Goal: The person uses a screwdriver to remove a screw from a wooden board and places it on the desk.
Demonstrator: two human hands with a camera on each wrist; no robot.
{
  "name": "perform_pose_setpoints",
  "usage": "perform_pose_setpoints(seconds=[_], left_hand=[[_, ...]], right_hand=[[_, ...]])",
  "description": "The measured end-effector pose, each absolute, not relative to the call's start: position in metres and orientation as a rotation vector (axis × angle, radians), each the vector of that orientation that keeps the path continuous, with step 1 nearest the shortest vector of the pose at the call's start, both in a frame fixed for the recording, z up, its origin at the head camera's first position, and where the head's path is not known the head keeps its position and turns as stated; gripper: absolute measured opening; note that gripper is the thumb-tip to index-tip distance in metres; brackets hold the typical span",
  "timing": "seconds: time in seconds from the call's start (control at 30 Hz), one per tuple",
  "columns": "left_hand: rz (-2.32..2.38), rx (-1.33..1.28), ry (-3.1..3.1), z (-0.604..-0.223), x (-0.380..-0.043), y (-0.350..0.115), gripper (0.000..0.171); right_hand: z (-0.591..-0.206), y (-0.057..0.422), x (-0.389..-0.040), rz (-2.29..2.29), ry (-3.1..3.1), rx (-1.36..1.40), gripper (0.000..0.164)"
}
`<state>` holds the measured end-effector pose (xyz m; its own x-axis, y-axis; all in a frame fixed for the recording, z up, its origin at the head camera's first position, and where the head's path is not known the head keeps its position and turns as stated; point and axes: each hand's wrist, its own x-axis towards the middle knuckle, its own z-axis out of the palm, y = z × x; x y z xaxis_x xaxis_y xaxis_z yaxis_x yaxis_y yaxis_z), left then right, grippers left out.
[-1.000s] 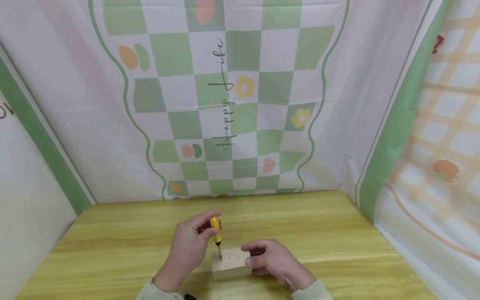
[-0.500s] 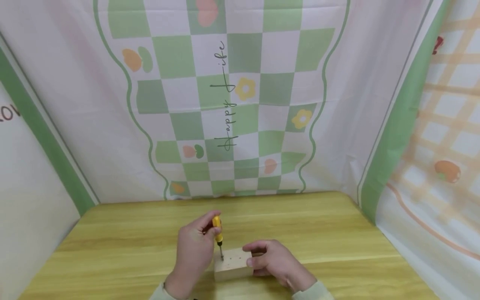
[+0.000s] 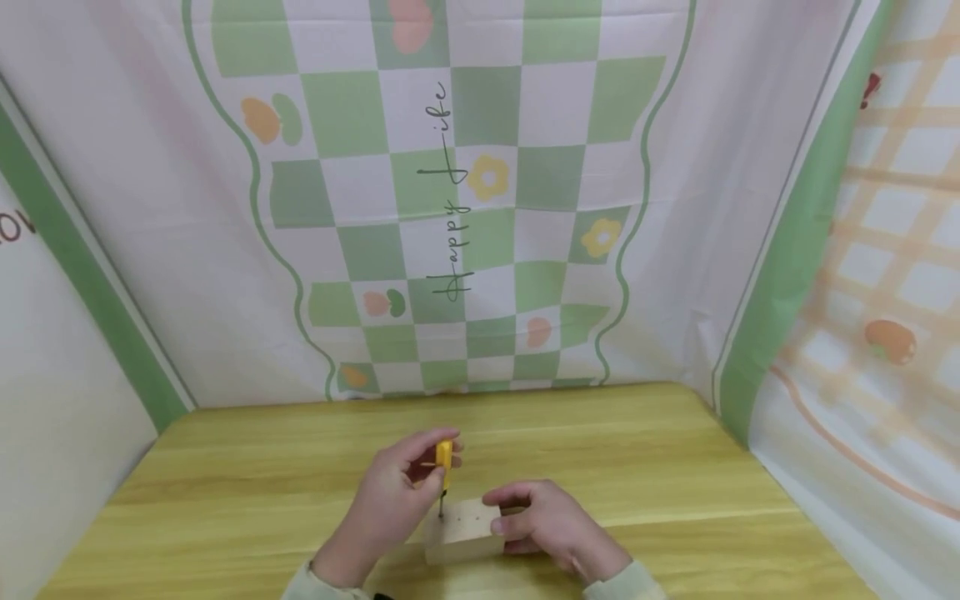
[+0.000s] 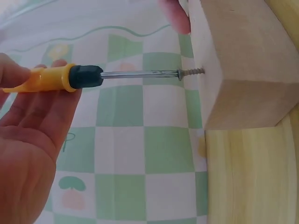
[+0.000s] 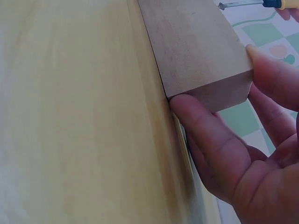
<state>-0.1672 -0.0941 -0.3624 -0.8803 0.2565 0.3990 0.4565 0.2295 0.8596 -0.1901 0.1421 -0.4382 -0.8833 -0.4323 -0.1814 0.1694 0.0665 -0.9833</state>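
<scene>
My left hand point(image 3: 397, 492) pinches the yellow handle of a screwdriver point(image 4: 51, 78) between thumb and fingers. Its metal shaft stands nearly upright over a pale wooden block point(image 3: 472, 533). In the left wrist view the tip meets the head of a screw point(image 4: 192, 72), whose point sits in the block's top face with much of the thread exposed. Small dark holes mark that face farther right. At the block's right end, my right hand point(image 3: 551, 523) grips it, and in the right wrist view fingers point(image 5: 198, 114) press on the end and edges.
The block lies on a wood-grain table point(image 3: 600, 450) near its front. A green-and-white checked curtain point(image 3: 487, 250) hangs behind the table, with more printed cloth point(image 3: 885, 275) on the right and a pale panel point(image 3: 67, 350) on the left.
The screwdriver's handle has swung slightly right and stands straighter, and the left hand has rotated with it. The right hand keeps its grip and the block stays about where it was.
</scene>
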Motion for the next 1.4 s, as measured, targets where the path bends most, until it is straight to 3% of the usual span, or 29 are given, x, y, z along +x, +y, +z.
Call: perform_pose_setpoints(seconds=[0.23, 0.47, 0.7, 0.97, 1.4], left_hand=[[-1.783, -0.716, -2.310, -0.365, -0.168, -0.102, 0.041], [-1.802, -0.846, -2.331, -0.367, -0.170, -0.110, 0.053], [-1.714, -0.820, -2.373, -0.366, -0.170, -0.108, 0.049], [-1.483, -0.889, -2.437, -0.369, -0.172, -0.108, 0.065], [-1.437, -0.914, -2.503, -0.375, -0.172, -0.107, 0.078]], right_hand=[[-0.439, 0.141, -0.189, -1.864, 1.928, -0.255, 0.040], [-0.440, 0.141, -0.188, -1.856, 1.935, -0.263, 0.040], [-0.439, 0.141, -0.188, -1.870, 1.928, -0.260, 0.040], [-0.438, 0.141, -0.189, -1.858, 1.923, -0.262, 0.040], [-0.438, 0.142, -0.191, -1.856, 1.920, -0.250, 0.038]])
